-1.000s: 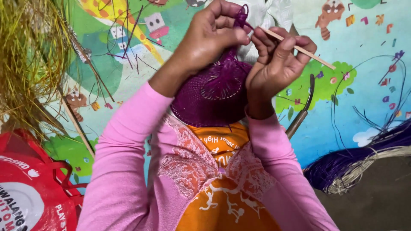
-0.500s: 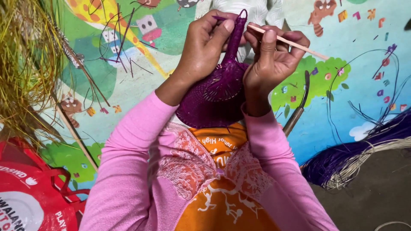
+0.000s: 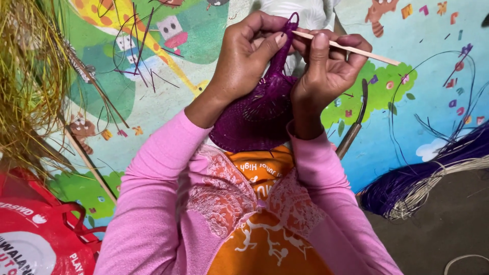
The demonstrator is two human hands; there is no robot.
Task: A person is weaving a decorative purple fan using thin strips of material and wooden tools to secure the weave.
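Observation:
A purple woven piece (image 3: 260,114), round with a narrow neck, hangs between my hands above my lap. My left hand (image 3: 244,56) pinches its thin upper neck between thumb and fingers. My right hand (image 3: 328,69) grips a pale wooden stick (image 3: 351,49) that points right and meets the purple loop at the top. Both pink sleeves reach up from the bottom of the view. Where the stick's tip goes in is hidden by my fingers.
A colourful cartoon mat (image 3: 153,76) covers the floor. A tool with a wooden handle (image 3: 352,130) lies right of my wrist. Bundles of purple and pale strands (image 3: 423,178) lie at right, yellow-green fibres (image 3: 25,86) at left, and a red bag (image 3: 35,234) at lower left.
Both hands and the purple piece have shifted slightly right in the view, and the loop at the top shows more clearly. The grips look unchanged.

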